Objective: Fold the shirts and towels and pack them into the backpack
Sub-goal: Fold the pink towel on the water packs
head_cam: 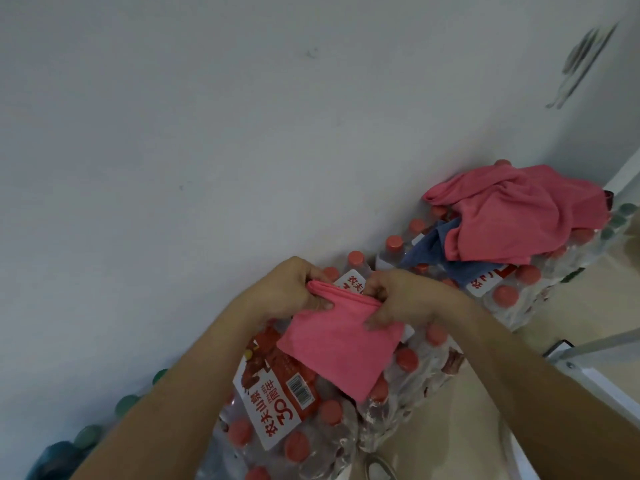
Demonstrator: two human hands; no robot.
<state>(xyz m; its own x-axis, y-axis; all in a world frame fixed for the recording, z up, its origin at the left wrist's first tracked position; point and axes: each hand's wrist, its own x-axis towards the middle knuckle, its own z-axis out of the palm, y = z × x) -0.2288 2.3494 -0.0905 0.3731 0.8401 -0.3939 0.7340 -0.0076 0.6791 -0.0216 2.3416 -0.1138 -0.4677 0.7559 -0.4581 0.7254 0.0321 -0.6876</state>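
A small pink towel point(341, 344), folded into a rough square, hangs over shrink-wrapped packs of bottles. My left hand point(291, 289) pinches its upper left corner. My right hand point(398, 299) grips its upper right edge, thumb on the front face. Farther right, a crumpled pink cloth point(519, 216) lies on another bottle pack, with a blue cloth point(440, 251) partly under it. No backpack is in view.
Packs of red-capped water bottles point(277, 420) stand against a white wall point(242, 133). Green-capped bottles point(126, 405) line the wall at lower left. A metal frame leg point(595, 348) crosses the beige floor at right.
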